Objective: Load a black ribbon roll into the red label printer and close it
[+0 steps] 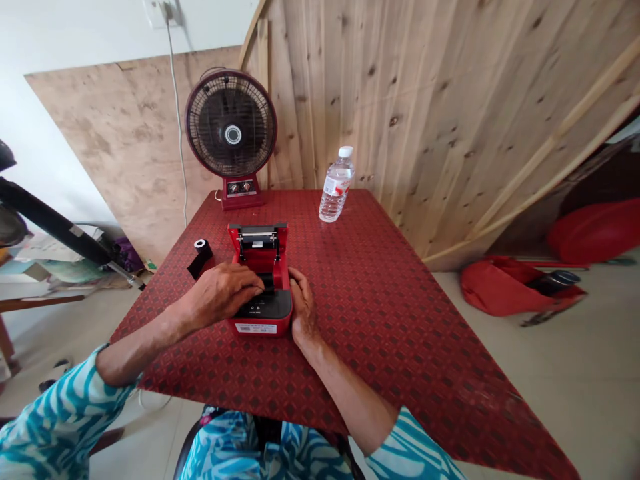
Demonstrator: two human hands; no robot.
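Note:
A small red and black label printer point(261, 307) stands on the table with its lid point(259, 241) raised. My left hand point(227, 288) reaches over its left side, fingertips pressed together at the opening; what they pinch, if anything, is hidden. Inside the opening, just beyond those fingertips, a dark roll point(269, 283) partly shows. Along the printer's right wall, my right hand point(303, 308) is curled, gripping the side. To the left of the printer lies a black roll point(201, 255) with a white core, its loose end trailing on the table.
A red fan point(231, 133) stands at the table's back left, its cord running up to a wall socket. Right of it is a clear water bottle point(337, 187). The patterned red tabletop point(380, 333) narrows toward a wooden wall. A red bag point(493, 287) lies on the floor at right.

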